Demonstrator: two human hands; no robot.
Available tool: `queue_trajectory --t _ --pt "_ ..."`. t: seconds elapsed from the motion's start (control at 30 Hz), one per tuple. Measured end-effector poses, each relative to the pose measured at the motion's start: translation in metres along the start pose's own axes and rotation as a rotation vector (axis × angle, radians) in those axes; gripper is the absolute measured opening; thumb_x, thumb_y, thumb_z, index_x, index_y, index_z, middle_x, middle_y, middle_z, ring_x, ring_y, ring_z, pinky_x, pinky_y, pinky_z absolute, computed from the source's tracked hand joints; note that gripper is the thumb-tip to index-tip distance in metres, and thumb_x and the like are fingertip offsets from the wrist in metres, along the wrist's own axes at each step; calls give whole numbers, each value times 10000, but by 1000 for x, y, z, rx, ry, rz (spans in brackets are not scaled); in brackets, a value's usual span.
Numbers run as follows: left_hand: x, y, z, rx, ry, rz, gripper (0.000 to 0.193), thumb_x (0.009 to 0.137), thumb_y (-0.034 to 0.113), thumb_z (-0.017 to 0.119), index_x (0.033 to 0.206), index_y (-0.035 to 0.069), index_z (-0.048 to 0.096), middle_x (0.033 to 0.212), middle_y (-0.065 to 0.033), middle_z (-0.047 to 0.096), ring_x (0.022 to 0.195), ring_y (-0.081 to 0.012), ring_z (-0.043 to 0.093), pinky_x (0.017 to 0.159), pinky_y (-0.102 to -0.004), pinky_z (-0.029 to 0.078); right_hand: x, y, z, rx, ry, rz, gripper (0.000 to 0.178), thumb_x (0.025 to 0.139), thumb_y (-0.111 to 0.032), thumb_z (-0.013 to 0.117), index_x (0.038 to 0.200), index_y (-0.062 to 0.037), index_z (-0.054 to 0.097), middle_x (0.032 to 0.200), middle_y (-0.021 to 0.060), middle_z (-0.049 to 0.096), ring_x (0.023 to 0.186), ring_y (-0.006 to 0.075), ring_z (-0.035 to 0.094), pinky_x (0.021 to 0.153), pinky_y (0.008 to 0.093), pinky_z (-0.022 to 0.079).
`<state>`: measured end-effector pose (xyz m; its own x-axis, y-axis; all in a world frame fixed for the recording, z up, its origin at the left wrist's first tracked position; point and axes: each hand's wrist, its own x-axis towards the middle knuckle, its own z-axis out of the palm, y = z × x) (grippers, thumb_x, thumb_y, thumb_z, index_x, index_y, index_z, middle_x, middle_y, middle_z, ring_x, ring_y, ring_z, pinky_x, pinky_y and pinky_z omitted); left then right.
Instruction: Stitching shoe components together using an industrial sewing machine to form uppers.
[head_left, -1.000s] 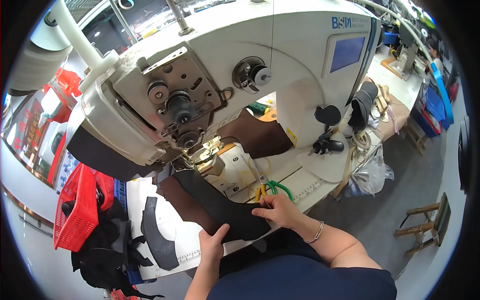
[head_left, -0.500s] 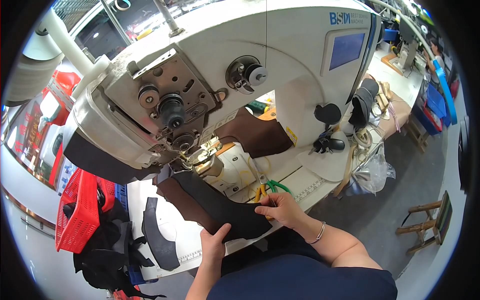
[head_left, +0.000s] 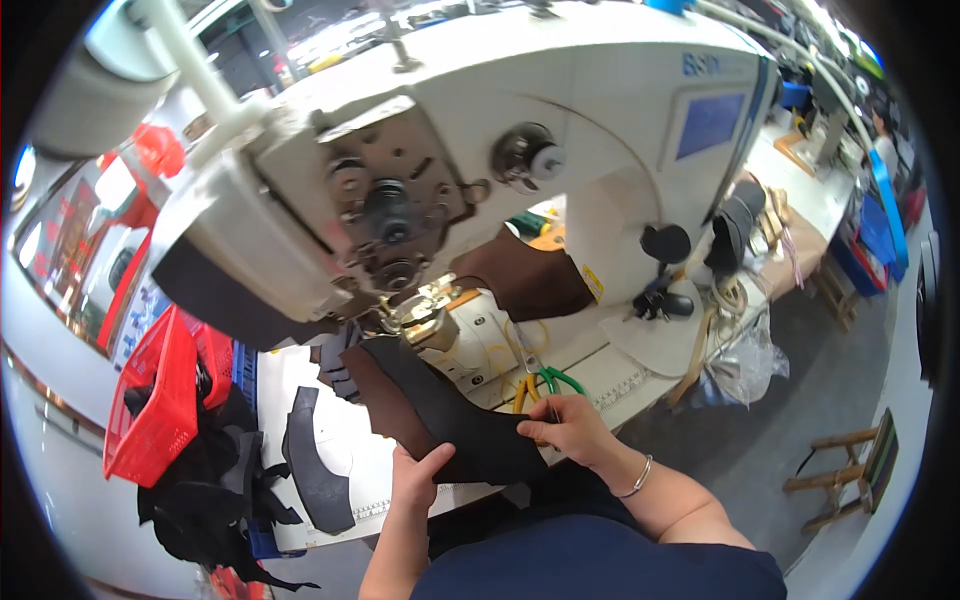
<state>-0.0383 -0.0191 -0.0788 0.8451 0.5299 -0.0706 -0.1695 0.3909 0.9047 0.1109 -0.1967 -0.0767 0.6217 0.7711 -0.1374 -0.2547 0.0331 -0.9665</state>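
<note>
White worktable (head_left: 368, 472), dark piece (head_left: 455, 420), left grip (head_left: 415, 478) pinching near edge, right grip (head_left: 572, 430) pinching right end

Scissors (head_left: 549, 374) apparently on table (head_left: 355, 428), basket (head_left: 150, 425) left, stool (head_left: 881, 455) right.

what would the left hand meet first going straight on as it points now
The left hand would probably meet the sewing machine, past the dark piece in its grip; depth is unclear.

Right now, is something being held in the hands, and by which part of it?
Yes, a black piece that overlaps brown material. The left hand holds it at its near edge; the right hand pinches its right end.
</note>
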Motion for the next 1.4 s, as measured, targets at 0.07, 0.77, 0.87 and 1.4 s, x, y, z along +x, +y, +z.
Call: queue_trajectory --t 0.07,0.77,0.87,1.4 --pt "-3 1 8 114 94 73 480 718 13 659 1169 -27 501 1091 -126 588 1028 -234 566 921 -345 432 -5 -1 -2 -30 17 -8 114 760 -57 713 770 -21 606 674 -6 594 598 51 528 567 189 422" --pt "-15 38 21 -127 2 30 521 736 56 670 1194 -46 444 1130 -140 552 1049 -247 542 936 -368 418 -26 -35 18 -28 42 -187 116 734 14 721 778 -8 616 690 3 599 610 43 541 550 177 436" --pt "-6 40 16 -163 -21 15 570 724 36 668 1228 -31 411 1150 -139 535 1077 -252 526 953 -372 404 -19 -43 23 -20 36 -192 116 737 6 722 783 -10 616 681 0 596 594 41 533 537 177 425" --pt "40 72 0 16 -15 92 486 721 84 687 1155 -38 505 1081 -125 594 980 -222 587 872 -341 465 18 -36 47 68 82 -260 98 777 -41 701 835 -11 629 693 -14 604 610 22 511 543 165 395"
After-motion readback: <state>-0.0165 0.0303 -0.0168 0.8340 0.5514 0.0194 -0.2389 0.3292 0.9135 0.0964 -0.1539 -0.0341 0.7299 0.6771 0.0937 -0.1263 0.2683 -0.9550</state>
